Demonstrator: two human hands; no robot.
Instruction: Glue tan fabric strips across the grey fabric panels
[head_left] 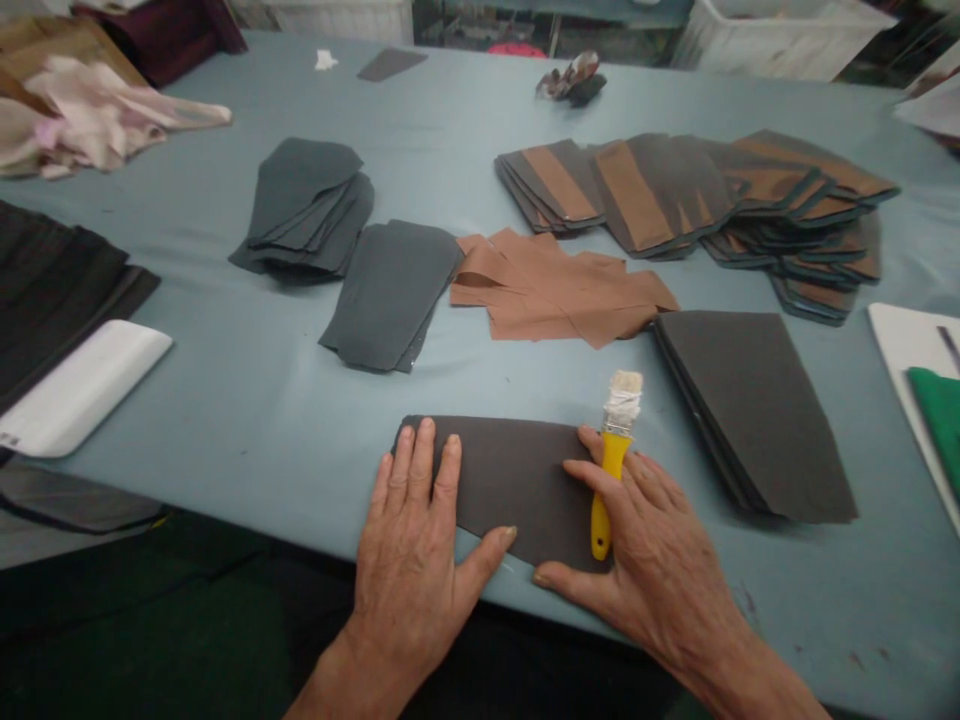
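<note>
**Q:** Grip state, left and right?

**A:** The left grip (405, 570) is laid flat with the fingers spread, pressed down on a dark grey sheet (510, 490). The right grip (645, 560) is closed around the yellow handle of a paint brush (613, 495), with the pale bristles directed away from the body. Its fingers are rested on the sheet's right end.

**Q:** Position of the sheet?

**A:** It is placed flat on the pale blue desk (225, 420), near the front edge and under both grips.

**Q:** Appearance of the sheet?

**A:** A matte charcoal surface is observed, thin and unmarked. The outline is tapered, broader at the right end and narrowed toward the left. The material cannot be determined from this view.

**Q:** Nearby items?

**A:** A stack of similar dark sheets (750, 410) is noted to the right. Loose tan pieces (562, 290) are lying ahead, beside a grey stack (390, 290).
</note>
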